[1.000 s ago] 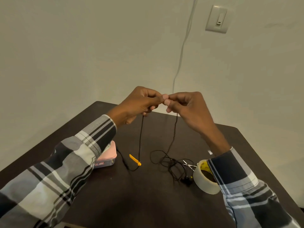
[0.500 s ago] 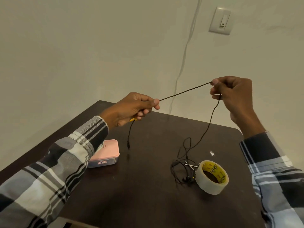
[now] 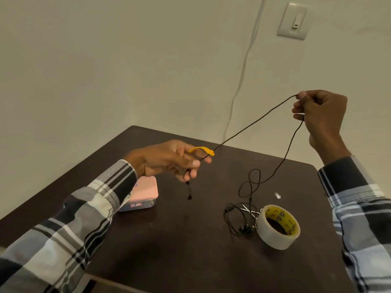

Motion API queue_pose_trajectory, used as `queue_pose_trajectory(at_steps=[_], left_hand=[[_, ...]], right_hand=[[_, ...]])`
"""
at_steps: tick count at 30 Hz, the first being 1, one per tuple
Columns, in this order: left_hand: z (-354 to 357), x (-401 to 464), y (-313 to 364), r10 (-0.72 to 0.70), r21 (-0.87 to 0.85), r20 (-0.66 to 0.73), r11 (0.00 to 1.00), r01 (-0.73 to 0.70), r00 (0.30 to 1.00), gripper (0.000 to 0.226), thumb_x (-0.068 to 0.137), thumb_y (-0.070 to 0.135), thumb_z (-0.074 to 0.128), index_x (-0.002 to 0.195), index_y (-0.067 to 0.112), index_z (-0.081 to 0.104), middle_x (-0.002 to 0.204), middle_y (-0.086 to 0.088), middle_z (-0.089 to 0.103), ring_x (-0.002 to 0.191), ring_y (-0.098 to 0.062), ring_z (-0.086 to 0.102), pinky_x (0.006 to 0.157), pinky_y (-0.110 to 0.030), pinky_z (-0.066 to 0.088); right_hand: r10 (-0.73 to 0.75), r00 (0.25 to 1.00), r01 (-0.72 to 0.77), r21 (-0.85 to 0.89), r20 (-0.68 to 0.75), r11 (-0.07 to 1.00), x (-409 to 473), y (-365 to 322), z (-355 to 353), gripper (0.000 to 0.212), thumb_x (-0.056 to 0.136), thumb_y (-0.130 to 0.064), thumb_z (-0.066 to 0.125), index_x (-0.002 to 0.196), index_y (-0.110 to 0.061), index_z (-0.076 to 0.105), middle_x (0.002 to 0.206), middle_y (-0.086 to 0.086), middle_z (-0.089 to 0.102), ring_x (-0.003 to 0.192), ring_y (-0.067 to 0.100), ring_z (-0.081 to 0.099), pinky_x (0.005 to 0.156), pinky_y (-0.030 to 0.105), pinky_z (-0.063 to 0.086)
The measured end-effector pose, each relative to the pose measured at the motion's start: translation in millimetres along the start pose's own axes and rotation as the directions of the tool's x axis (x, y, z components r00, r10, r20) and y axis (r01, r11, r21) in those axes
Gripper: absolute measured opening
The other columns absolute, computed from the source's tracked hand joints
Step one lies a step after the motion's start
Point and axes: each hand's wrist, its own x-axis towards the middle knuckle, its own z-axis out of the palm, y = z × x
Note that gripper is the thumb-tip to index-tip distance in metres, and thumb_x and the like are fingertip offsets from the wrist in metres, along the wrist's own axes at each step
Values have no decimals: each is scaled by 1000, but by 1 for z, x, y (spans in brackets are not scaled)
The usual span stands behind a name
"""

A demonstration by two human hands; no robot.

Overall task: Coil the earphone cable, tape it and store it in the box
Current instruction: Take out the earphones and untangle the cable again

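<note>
A thin black earphone cable (image 3: 255,123) stretches taut between my two hands above the dark table (image 3: 169,250). My left hand (image 3: 167,159) pinches the cable near its yellow clip (image 3: 202,150), and the short plug end (image 3: 189,195) dangles below. My right hand (image 3: 319,115), raised at the right, grips the cable in curled fingers. From there the cable drops to a loose tangle with the earbuds (image 3: 245,228) beside the roll of clear tape (image 3: 278,227). The small box with a pink lid (image 3: 143,193) stands shut under my left wrist.
Small scissors (image 3: 250,210) lie partly under the cable tangle, next to the tape roll. A scrap of white (image 3: 277,195) lies on the table further back. A white wire (image 3: 241,72) runs down the wall behind, below a light switch (image 3: 293,21).
My hands, together a second ago, have pulled apart. The right hand rose up and right, drawing the cable taut. The left hand dropped lower, and the yellow clip has come off the table into it.
</note>
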Motion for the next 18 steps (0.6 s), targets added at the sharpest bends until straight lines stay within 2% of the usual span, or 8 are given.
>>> queue_pose_trajectory(at_steps=[3,5,7,9,12,14,16,18], left_hand=[[-2,-3,-8,12,62,-29,998,-10,1000,18,88,28,71,99,15,77,79,-7,71,65,-15,61,66,-27,45],[-1,-3,-10,45,35,-69,998,-43,997,18,88,31,68,91,16,77,73,-6,69,62,-15,59,65,-24,48],[1,-2,-9,90,-20,-109,996,-92,990,20,89,28,61,87,16,76,66,-3,64,59,-14,59,70,-27,54],[2,-2,-6,126,-122,-131,982,-143,983,22,89,25,57,86,15,76,61,-2,58,54,-12,56,77,-35,59],[5,1,1,148,-273,-187,942,-196,971,24,93,24,52,88,13,72,59,0,50,47,-9,49,64,-34,61],[7,4,4,147,-319,-243,921,-222,959,23,92,27,53,91,12,70,59,1,46,44,-8,45,54,-29,58],[10,7,8,145,-337,-281,911,-239,949,24,90,30,55,94,10,68,59,1,45,44,-7,44,49,-26,55],[12,10,11,138,-349,-297,906,-242,945,26,88,31,57,96,8,67,60,1,45,44,-7,44,47,-24,53]], right_hand=[[50,998,-51,-41,-33,998,3,14,0,14,96,-21,64,95,-12,73,76,5,70,64,14,67,65,30,60],[79,997,-80,-98,-13,992,1,24,3,13,97,-20,64,94,-12,73,82,11,72,66,15,68,67,32,61],[122,990,-109,-161,74,981,-4,33,6,12,96,-18,64,91,-13,73,86,14,74,69,17,69,69,34,60],[166,964,-108,-263,208,959,-12,42,11,12,94,-18,66,84,-16,72,82,10,75,73,19,71,73,37,59],[185,912,11,-471,367,882,-26,52,21,15,94,-22,67,80,-22,72,80,-2,75,83,17,71,77,33,54],[160,884,124,-550,440,826,-38,52,29,12,94,-24,66,88,-20,76,92,0,76,87,15,67,78,29,45],[111,871,185,-528,479,829,-51,47,38,14,95,-25,65,97,-18,77,101,1,76,89,13,63,79,27,42],[54,860,190,-417,507,889,-63,35,45,16,96,-27,65,103,-19,76,104,-4,75,95,10,64,82,29,48]])
